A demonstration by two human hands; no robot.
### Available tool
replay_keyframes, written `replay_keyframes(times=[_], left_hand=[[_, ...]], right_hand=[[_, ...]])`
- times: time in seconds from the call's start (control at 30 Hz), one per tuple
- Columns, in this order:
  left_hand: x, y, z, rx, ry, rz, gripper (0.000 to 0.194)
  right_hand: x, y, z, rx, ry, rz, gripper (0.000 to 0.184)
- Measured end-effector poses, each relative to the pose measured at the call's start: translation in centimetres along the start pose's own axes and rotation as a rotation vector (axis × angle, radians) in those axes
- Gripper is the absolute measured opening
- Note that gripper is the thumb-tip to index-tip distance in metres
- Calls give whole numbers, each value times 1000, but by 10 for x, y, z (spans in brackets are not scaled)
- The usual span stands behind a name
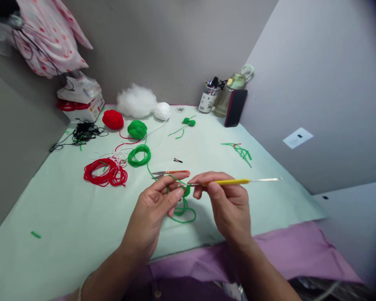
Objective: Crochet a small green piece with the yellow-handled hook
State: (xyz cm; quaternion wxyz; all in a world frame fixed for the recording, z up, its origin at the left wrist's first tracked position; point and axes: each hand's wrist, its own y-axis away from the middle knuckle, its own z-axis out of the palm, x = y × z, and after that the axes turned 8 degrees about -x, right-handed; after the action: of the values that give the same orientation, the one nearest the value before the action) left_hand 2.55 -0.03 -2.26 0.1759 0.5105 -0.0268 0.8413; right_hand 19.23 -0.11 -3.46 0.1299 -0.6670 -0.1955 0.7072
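Between the thumb and fingers of my left hand (159, 202) is a small green crochet piece (186, 191). Green yarn runs over the left fingers, and a loose loop of it (188, 217) hangs below onto the table. My right hand (228, 200) grips a crochet hook (232, 182) with a yellow handle and metal ends. The hook's left end meets the green piece at my left fingertips; the stitch itself is too small to make out. Just behind the left fingers lie orange-handled thread snips (172, 172).
Behind the hands are a green yarn ball (137, 129), a green coil (139, 155), a red ball (113, 120), red yarn (105, 172), black yarn (84, 132) and white stuffing (137, 101). A phone (236, 108) leans on a bottle (225, 98) beside a pen cup (207, 99). Green scraps (242, 154) lie right.
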Motion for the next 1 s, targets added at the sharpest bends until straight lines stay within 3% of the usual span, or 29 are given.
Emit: replay_keyframes(times=[0.17, 0.23, 0.33, 0.4, 0.5, 0.6, 0.67, 0.83, 1.0], left_hand=[[2, 1, -2, 10, -31, 7, 24], [1, 1, -1, 15, -19, 14, 27], [0, 1, 2, 17, 84, 1, 36], [1, 0, 3, -30, 180, -66, 40], [3, -2, 2, -110, 278, -164, 39], [4, -2, 2, -75, 276, -111, 29], [3, -2, 3, -40, 222, -64, 25], [-3, -1, 6, -33, 102, -36, 31], [1, -3, 7, -12, 184, -69, 38]], right_hand=[[-1, 4, -3, 8, -15, 19, 22], [-3, 8, -3, -8, 198, -86, 21], [-5, 13, -4, -139, 621, -320, 22], [-6, 15, -3, -172, 748, -381, 25], [-5, 13, -1, -49, 567, -316, 25], [-4, 8, 2, 63, 211, -184, 22], [-2, 5, 4, 65, 97, -119, 21], [-1, 6, 7, -1, 253, -189, 20], [-4, 14, 5, -73, 653, -329, 33]])
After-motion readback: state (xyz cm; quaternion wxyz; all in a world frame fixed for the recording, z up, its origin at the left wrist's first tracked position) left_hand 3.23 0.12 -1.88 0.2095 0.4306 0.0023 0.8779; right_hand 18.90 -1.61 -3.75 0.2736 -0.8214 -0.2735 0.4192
